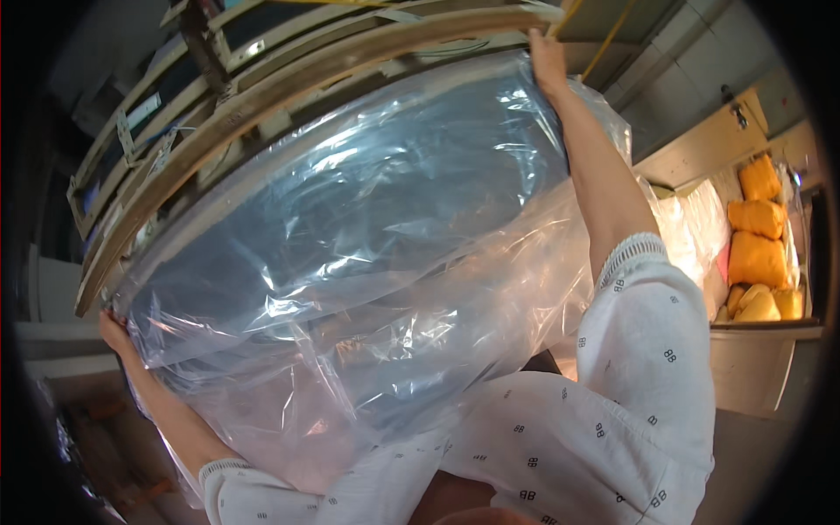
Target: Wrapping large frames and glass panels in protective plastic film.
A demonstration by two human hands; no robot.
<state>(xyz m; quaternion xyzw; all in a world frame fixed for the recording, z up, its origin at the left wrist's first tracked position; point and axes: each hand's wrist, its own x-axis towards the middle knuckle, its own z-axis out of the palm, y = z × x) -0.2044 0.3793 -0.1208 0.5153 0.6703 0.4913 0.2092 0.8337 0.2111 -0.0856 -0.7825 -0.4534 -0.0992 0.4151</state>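
A wide sheet of clear plastic film (367, 210) spreads in front of me, crinkled and shiny, its near part draped down toward my lap. Its far edge runs beside a long wooden bar (324, 66). My left hand (115, 332) is closed at the film's left corner, close to the bar's lower left end. With the arm stretched far out, my right hand (548, 63) is closed at the far right corner, next to the bar's other end. The fingertips of both hands are partly hidden. Under the film's far part lies a dark surface, seen only through it.
Beyond the bar stands a slatted frame (131, 140) with a dark upright post (203, 44). On the right, several orange bundles (758, 258) lie on a bed-like surface beside a pale wooden board (700, 140). A yellow cord (610, 39) hangs near my right hand.
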